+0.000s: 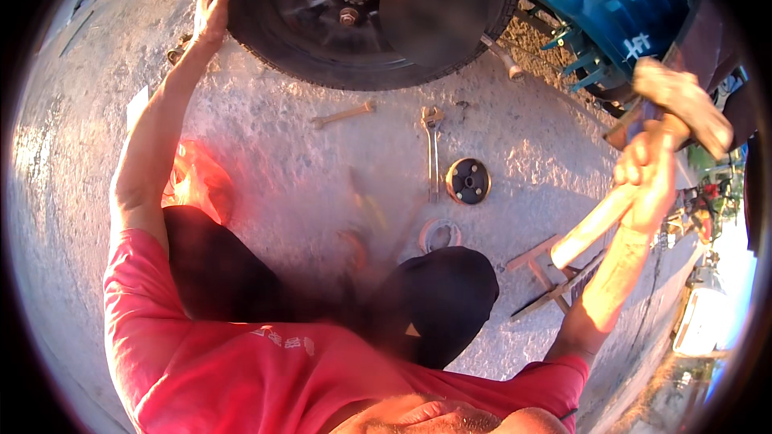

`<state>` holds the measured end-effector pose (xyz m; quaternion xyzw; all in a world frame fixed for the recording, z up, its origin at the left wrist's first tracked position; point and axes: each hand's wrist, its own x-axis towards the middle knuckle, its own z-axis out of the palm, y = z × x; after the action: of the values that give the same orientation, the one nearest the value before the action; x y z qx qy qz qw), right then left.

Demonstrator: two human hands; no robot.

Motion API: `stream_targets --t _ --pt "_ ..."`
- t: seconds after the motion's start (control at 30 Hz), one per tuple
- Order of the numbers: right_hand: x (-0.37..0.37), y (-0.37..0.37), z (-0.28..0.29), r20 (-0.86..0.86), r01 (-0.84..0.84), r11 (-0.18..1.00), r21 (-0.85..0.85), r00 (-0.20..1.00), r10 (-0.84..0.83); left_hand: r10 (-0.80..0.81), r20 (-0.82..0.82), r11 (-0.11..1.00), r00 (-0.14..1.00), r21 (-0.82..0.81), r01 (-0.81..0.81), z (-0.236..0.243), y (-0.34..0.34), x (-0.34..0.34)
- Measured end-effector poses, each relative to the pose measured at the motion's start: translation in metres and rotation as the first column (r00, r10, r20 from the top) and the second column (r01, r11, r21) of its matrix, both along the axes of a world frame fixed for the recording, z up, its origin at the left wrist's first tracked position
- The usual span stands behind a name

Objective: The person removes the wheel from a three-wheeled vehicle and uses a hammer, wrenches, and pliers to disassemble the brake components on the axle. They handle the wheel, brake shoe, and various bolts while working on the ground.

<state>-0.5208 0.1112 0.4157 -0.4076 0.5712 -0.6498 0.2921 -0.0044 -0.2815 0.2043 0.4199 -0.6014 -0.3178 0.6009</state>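
Near the right knee (454, 289), a pale round ring (441, 223) lies on rough grey concrete (281, 96), a black round disc (460, 186) beyond. The right hand (648, 162) has its fingers clamped round a wooden-handled hammer (597, 225). Farther, the left hand (211, 22) touches the left edge of a large black rubber-tyred wheel (322, 40); whether its partly hidden fingers clamp, I cannot tell.

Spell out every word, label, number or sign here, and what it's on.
Blue plastic panel: white letters, large but slanted; I won't copy them out.
Red T-shirt: pale chest print, too small and skewed to read.
Tire: no lettering I can read.
No other text can be made out.
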Motion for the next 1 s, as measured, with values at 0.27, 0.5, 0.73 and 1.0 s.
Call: stream_targets --t 0.27,0.5,0.73,1.0 --pt "0.026 -0.040 -0.051 -0.119 0.103 0.990 0.096 0.989 -0.091 0.039 0.005 0.999 0.999 0.006 -0.039 0.001 0.013 0.002" --pt "0.017 -0.056 -0.124 0.237 -0.209 0.840 0.500 0.966 0.099 0.077 0.078 0.997 0.994 -0.025 -0.076 0.027 0.009 -0.028" --pt "0.026 -0.013 -0.036 0.206 -0.226 0.936 0.270 0.963 0.173 -0.019 -0.116 0.997 0.993 0.068 0.027 -0.018 0.008 0.005" --pt "0.040 -0.034 0.002 0.055 0.128 0.939 -0.320 0.992 -0.116 0.025 -0.084 0.998 0.996 0.061 -0.020 0.006 0.028 0.005"
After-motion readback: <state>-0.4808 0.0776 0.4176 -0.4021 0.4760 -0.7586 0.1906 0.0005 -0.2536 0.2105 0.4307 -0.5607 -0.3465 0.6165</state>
